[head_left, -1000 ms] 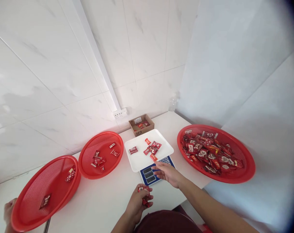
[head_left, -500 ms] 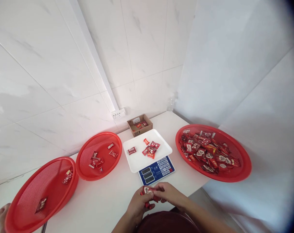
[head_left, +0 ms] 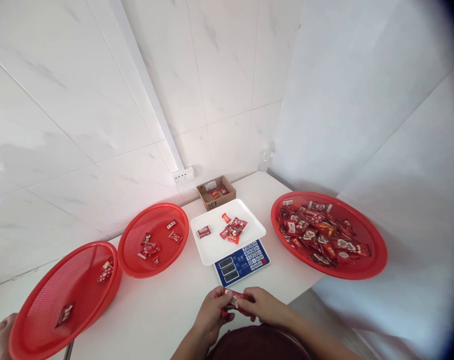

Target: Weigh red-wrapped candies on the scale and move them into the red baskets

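Both hands up close together now, low over the near side of the smooth white table (head_left: 162, 320), forearms angling in from below: the bare left hand (head_left: 210, 316) and bare right hand (head_left: 267, 305) pinch a small red printed-wrapper packet (head_left: 233, 300) between thumbs and fingers, just in front of the blue-and-white keypad scale (head_left: 242, 265). On the scale sits a white round-cornered tray (head_left: 211, 254), one packet lying apart at left, others right of centre. Behind it, an open brown cardboard box (head_left: 225, 201) holds a few pieces. Right side, a round red plastic basket (head_left: 358, 273), heaped with wrapped packets! Over left, a red mesh-walled middle basket (head_left: 131, 247) and a red mesh-walled left basket (head_left: 89, 290) carry just a handful, and another person's hand (head_left: 2, 334) shows beside the latter.
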`<state>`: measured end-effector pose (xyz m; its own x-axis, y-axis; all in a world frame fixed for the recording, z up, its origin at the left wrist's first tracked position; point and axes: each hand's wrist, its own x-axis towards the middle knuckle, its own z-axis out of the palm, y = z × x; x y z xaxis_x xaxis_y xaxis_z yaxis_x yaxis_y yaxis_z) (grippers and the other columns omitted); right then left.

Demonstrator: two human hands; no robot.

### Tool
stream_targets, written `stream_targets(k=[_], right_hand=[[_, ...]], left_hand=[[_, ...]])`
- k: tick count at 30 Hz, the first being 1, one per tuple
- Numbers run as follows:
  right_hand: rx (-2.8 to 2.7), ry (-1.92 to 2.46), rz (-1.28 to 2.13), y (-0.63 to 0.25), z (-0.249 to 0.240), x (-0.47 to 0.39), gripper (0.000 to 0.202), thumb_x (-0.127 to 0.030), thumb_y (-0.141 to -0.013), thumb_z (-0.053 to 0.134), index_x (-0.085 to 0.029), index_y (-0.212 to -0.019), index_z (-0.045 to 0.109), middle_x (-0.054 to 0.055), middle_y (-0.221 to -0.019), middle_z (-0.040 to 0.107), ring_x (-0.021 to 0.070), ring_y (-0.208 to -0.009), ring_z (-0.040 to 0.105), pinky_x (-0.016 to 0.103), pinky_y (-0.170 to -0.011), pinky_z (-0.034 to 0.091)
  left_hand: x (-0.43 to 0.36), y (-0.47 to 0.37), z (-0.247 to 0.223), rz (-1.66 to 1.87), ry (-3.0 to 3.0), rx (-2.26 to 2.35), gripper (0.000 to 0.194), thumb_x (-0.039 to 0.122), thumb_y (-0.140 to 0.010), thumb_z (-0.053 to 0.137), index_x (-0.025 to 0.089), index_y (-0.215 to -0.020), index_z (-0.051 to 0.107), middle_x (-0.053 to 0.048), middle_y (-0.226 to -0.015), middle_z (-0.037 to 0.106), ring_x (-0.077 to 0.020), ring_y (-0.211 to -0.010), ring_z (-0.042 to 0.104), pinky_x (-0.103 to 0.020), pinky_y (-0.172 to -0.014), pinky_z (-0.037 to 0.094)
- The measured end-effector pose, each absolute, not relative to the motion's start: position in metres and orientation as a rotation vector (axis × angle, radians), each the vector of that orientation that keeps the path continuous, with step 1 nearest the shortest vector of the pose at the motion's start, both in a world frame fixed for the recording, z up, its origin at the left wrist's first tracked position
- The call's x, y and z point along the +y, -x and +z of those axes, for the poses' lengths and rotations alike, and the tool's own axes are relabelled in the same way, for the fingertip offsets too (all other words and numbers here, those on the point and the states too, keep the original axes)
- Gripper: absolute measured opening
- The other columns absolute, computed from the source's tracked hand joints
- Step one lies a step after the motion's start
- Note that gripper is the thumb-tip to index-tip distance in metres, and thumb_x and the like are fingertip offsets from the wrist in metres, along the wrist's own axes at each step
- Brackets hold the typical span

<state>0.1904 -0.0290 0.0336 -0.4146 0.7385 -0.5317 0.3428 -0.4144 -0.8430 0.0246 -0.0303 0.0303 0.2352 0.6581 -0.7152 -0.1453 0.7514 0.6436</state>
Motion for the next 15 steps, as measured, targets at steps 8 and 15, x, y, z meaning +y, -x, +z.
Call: stream_targets(k=[8, 15], right_hand=[[-1.484, 1.34, 1.906, -0.187, 0.041, -0.03, 0.053, -0.067, -0.072, 0.044, -0.018, -0.054, 0.047, -0.003, -0.05, 0.044, 0.0092, -0.047, 0.041, 0.022, -0.05, 0.035], [-1.458, 1.311, 1.986, -0.185, 0.044, -0.028, 0.056, -0.071, -0.07, 0.043, -0.018, -0.055, 0.047, -0.004, -0.048, 0.046, 0.0077, -0.045, 0.039, 0.021, -0.047, 0.031]], left_hand=[[-0.03, -0.027, 0.039, 0.505, -0.518, 1.168, 0.04, 0.051, -0.06, 0.068, 0.017, -0.075, 0.054, 0.001, -0.062, 0.051, -0.0091, -0.055, 0.044, -0.025, -0.055, 0.036], [-0.03, -0.026, 0.042, 0.509, -0.61, 1.127, 0.043, 0.053, -0.061, 0.068, 0.015, -0.078, 0.057, 0.002, -0.059, 0.048, -0.0089, -0.055, 0.042, -0.025, -0.056, 0.038]])
